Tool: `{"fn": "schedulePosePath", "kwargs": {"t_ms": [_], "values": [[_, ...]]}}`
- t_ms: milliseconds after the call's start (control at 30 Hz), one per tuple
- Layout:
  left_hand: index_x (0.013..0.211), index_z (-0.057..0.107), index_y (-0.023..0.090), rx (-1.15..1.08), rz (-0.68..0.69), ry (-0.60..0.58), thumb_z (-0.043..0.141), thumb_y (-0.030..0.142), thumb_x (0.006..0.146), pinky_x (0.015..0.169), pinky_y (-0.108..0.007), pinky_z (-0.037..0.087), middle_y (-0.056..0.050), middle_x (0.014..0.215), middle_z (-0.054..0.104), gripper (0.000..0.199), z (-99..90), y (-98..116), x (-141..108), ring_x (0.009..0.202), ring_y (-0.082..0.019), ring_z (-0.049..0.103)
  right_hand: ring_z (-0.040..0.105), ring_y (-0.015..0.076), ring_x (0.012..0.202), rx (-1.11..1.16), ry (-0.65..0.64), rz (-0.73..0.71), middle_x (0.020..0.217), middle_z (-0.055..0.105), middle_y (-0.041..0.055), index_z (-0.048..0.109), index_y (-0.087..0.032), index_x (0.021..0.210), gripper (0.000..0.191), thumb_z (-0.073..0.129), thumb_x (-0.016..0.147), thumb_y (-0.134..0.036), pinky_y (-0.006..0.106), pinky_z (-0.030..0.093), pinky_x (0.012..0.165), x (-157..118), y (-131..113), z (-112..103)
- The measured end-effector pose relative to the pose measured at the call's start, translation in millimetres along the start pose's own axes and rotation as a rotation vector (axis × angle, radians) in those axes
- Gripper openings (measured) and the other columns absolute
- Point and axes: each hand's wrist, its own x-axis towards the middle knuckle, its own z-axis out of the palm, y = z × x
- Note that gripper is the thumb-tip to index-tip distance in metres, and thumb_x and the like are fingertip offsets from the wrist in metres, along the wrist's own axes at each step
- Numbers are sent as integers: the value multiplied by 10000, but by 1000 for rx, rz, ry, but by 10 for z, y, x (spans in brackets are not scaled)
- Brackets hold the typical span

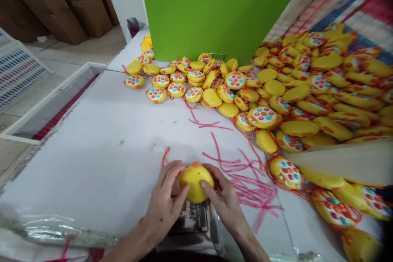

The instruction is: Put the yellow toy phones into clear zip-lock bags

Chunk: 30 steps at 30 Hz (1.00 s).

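Grasping one yellow toy point(196, 186) from its left side is the left hand point(164, 198), and the right hand point(225, 196) grasps it from the other side, its thumb upon the smooth face. The toy is at the near edge of the white table point(101, 151), above a dark plate point(193, 220); whether they touch, I cannot tell. Just beyond the left hand is an orange cord loop point(166, 156). To the right lie pink strips point(258, 190), then many similar toys point(299, 128) in a pile. At the back stands a green panel point(221, 12).
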Motion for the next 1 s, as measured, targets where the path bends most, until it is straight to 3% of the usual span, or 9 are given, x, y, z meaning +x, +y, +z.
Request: {"fn": "schedulePosePath", "kwargs": {"t_ms": [67,167,300,433,600,700,900,1000], "values": [[1039,521,186,151,143,14,475,167,859,923,-374,434,-77,1090,542,187,24,-23,-75,1066,-205,484,572,209,971,52,88,28,1138,578,94,458,-179,1208,507,594,780,-414,260,520,715,39,-62,-39],[996,547,141,404,268,-112,471,156,856,874,-431,461,-110,1067,556,160,151,-131,-227,1038,-257,486,580,203,901,101,146,65,1119,581,91,413,-186,1250,575,609,767,-427,215,512,551,71,-142,-99],[1090,522,88,618,277,-149,466,104,838,782,-461,491,-136,1003,580,259,365,-295,-366,910,-271,530,575,182,877,80,98,65,1077,593,73,458,-190,1186,499,612,767,-412,213,514,606,18,-173,-80],[947,573,121,590,281,-179,449,66,835,779,-439,489,-100,937,592,176,404,-303,-341,881,-250,534,572,170,826,93,118,119,1014,593,54,458,-209,1160,477,608,763,-424,202,507,559,-96,-115,-4],[1127,501,98,620,255,-149,442,112,852,878,-465,453,-148,1143,524,282,333,-235,-236,1053,-285,478,573,196,831,125,141,212,1035,554,63,418,-223,1172,537,627,739,-461,224,516,515,-157,-2,-36],[1114,507,108,655,248,-178,451,81,828,851,-448,465,-122,1068,559,293,352,-245,-231,965,-267,516,571,206,840,147,159,228,1038,547,66,416,-224,1182,557,631,731,-470,231,510,503,-160,23,-69],[813,561,154,572,184,-213,495,82,809,777,-448,464,-61,873,593,98,360,-234,-238,830,-245,525,575,211,822,165,238,245,1039,569,69,447,-219,1188,609,657,686,-492,235,498,478,-231,8,-51],[885,538,160,427,91,-168,459,63,810,776,-418,465,-60,900,594,145,311,-231,-233,846,-227,525,577,217,847,98,246,278,1116,548,79,437,-220,1213,634,639,691,-518,246,514,486,-307,42,-102]]}}
